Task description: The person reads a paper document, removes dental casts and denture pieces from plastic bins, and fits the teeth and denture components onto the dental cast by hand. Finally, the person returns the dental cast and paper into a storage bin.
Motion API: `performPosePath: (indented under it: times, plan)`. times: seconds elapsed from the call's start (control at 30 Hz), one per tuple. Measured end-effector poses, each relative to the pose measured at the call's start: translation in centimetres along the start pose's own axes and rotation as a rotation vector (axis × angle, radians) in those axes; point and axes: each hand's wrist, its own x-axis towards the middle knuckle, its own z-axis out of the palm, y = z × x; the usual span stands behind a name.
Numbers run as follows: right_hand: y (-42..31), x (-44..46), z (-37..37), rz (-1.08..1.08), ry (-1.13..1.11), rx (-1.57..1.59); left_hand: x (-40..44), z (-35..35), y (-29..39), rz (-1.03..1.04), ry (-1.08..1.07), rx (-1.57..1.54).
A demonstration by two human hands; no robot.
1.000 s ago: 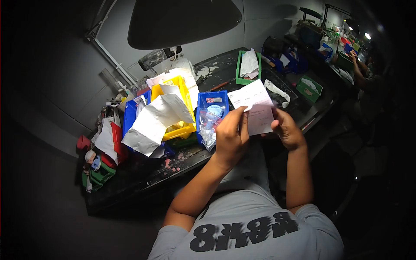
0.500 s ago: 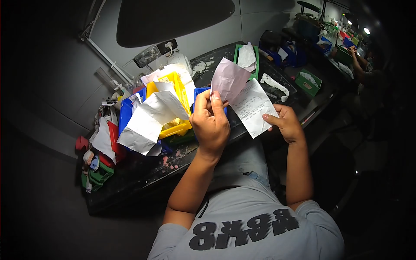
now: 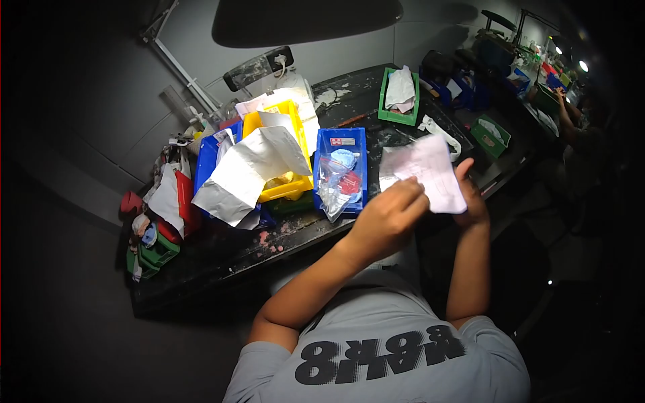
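Pinkish-white paper sheets point(image 3: 433, 168) overlap in front of my chest, slightly blurred. My left hand point(image 3: 396, 213) pinches their lower left part with closed fingers. At their right edge, my right hand point(image 3: 472, 196) grips the sheets, thumb raised, its other fingers partly hidden behind the paper. To the left, a blue bin point(image 3: 364, 138) holds light-blue pieces point(image 3: 343, 160) and a clear plastic bag point(image 3: 331, 195) with something red. Beyond the sheets lies a crumpled white strip point(image 3: 449, 138).
A yellow bin point(image 3: 306, 134) with a creased white paper point(image 3: 245, 174) on it stands at the left. Green bin point(image 3: 403, 117) at the back holds papers. A dark lamp head point(image 3: 306, 20) hangs above. At the far right another person's arm point(image 3: 570, 117) shows by a bench.
The sheets, held apart half a second ago, now overlap again. My left hand has moved right towards my right hand, uncovering the blue bin. The view has shifted slightly.
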Motion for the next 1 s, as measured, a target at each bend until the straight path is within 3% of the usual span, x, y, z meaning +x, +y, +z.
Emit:
performPosePath:
  times: [0.1,0.17,0.23,0.3,0.37,0.43,0.47,0.57,0.63,0.7,0.77,0.8,0.9,0.93,1.0]
  plan:
    - [-1.3,-0.2,2.1,0.004,0.028,-0.354,-1.6,0.8,0.7,-0.001,-0.217,0.035]
    - [-1.0,0.0,2.0,-0.16,0.093,-0.45,-1.9,-0.6,1.9,0.046,-0.12,0.144]
    - [-1.1,0.3,1.6,-0.121,0.195,-0.364,-2.6,-3.5,3.2,-0.004,-0.035,0.197]
    - [-1.2,0.4,0.4,-0.28,0.296,-0.329,-5.1,-5.0,2.6,-0.098,0.082,0.35]
    - [-1.8,0.5,0.2,-0.266,0.402,-0.438,-6.3,-5.4,1.5,-0.267,0.009,0.437]
    - [-2.0,1.9,3.0,-0.427,0.506,-0.338,-7.6,-3.9,0.3,-0.318,-0.082,0.569]
    - [-1.9,2.5,3.4,-0.381,0.471,-0.324,-8.0,-2.9,-0.2,-0.34,-0.11,0.653]
    - [-0.4,5.9,6.4,-0.526,0.334,-0.447,-8.8,-0.7,-1.5,-0.341,-0.147,0.796]
    - [0.0,7.4,8.8,-0.652,0.267,-0.974,-8.5,-0.4,-2.2,-0.377,-0.152,0.73]
    - [2.1,8.7,11.2,-0.724,-0.064,-1.259,-8.2,-0.4,-2.6,-0.36,-0.153,0.765]
    - [3.9,9.0,12.3,-0.509,-0.325,-1.637,-7.9,-0.8,-2.7,-0.429,-0.307,0.683]
    - [2.9,8.5,13.2,-0.49,-0.357,-1.769,-8.1,-0.6,-3.2,-0.263,-0.126,0.747]
    - [2.9,9.0,13.6,-0.359,-0.369,-1.777,-8.5,0.0,-3.4,-0.274,-0.084,0.83]
    - [2.0,9.0,14.4,-0.178,-0.363,-1.756,-8.2,-0.3,-2.5,-0.348,-0.154,0.792]
    - [2.6,8.7,13.3,-0.204,-0.276,-1.679,-8.2,0.6,-1.6,-0.399,-0.239,0.748]
